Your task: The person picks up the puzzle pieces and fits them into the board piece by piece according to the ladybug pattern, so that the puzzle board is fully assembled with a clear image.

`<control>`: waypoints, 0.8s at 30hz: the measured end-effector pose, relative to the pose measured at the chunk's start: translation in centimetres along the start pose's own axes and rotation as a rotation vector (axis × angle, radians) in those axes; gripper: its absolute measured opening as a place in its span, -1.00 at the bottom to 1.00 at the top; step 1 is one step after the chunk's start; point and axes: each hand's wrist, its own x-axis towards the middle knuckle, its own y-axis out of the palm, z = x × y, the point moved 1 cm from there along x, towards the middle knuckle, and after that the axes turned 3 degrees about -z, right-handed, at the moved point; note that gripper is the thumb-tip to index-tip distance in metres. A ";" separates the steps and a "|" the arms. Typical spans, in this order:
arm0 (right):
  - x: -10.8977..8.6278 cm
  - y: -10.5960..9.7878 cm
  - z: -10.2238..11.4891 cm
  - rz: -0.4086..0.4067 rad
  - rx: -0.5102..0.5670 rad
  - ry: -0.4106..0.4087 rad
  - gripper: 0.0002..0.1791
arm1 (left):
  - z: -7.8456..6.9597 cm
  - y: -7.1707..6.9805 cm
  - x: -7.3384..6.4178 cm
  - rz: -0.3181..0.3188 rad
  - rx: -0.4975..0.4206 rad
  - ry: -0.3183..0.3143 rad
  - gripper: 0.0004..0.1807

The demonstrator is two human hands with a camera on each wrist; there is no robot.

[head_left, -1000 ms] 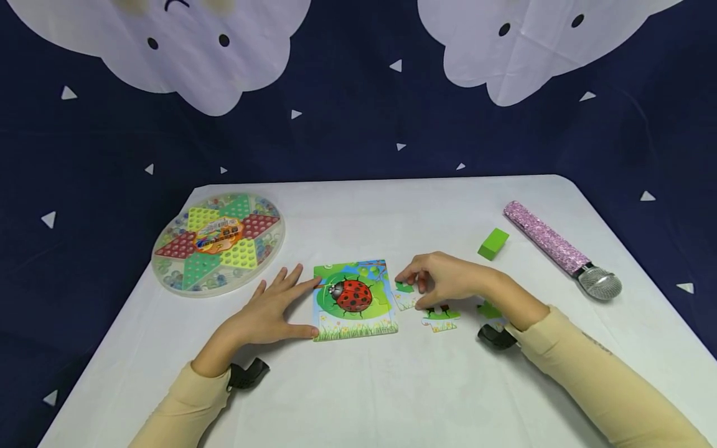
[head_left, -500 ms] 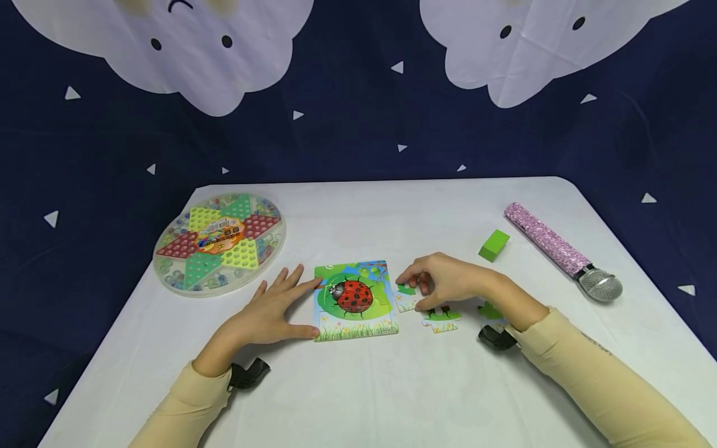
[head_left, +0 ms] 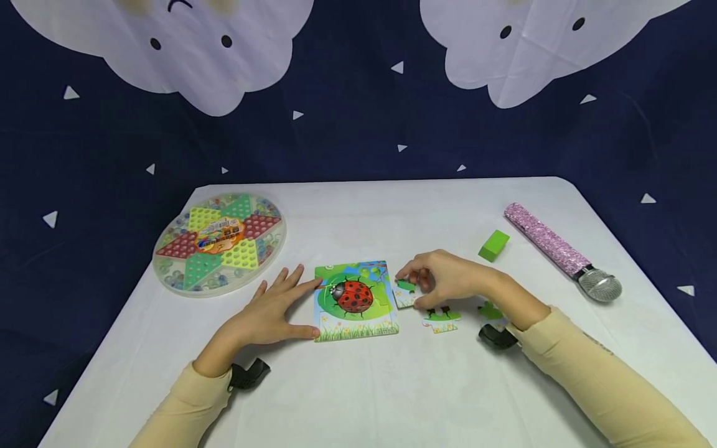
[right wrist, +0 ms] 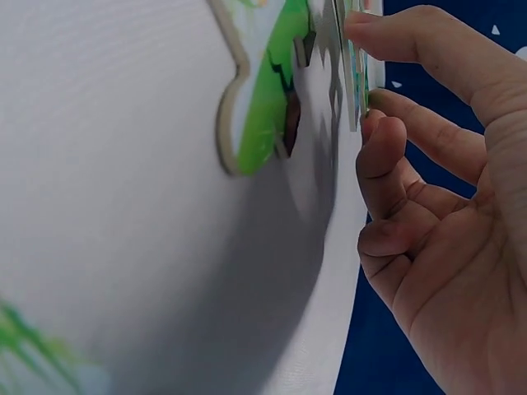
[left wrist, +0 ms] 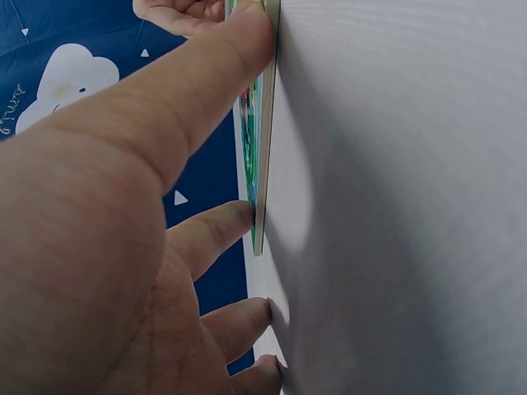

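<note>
A ladybug puzzle (head_left: 351, 302) lies flat in its square board at mid-table in the head view. My left hand (head_left: 271, 314) spreads its fingers along the board's left edge, with thumb and index fingertip on it. Just right of the board, my right hand (head_left: 445, 277) pinches a puzzle piece (head_left: 404, 295) with green and white flower print between thumb and index finger. The other right fingers are curled, as the right wrist view shows. Another puzzle piece (head_left: 441, 318), green with dark marks, lies below that hand. A third puzzle piece (head_left: 490, 311) is partly hidden under the right wrist.
A round Chinese checkers set (head_left: 218, 244) with marbles sits at the back left. On the right are a green block (head_left: 493, 245) and a pink glitter microphone (head_left: 560, 249). A white cloth covers the table (head_left: 358, 398), and a dark blue curtain (head_left: 347, 143) hangs behind.
The pinched puzzle piece has tilted slightly, its lower edge lifting so its side shows. My right hand has shifted barely; the left hand stays where it was.
</note>
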 end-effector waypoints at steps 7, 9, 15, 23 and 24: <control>0.2 0.1 0.4 -0.021 -0.008 -0.027 -0.41 | 0.2 0.3 0.0 -0.001 0.007 0.002 0.09; 0.3 0.1 0.7 -0.025 -0.006 -0.036 -0.43 | 0.2 0.3 0.0 -0.004 0.009 0.002 0.08; 0.7 0.3 1.7 -0.027 -0.001 -0.044 -0.48 | 0.1 0.2 0.0 -0.011 0.021 -0.001 0.09; 1.4 0.8 2.7 -0.037 -0.010 -0.062 -0.50 | 0.0 0.3 0.1 -0.022 0.038 -0.001 0.08; 1.5 0.8 2.9 -0.038 -0.010 -0.062 -0.50 | 0.0 0.3 0.1 -0.023 0.039 0.000 0.08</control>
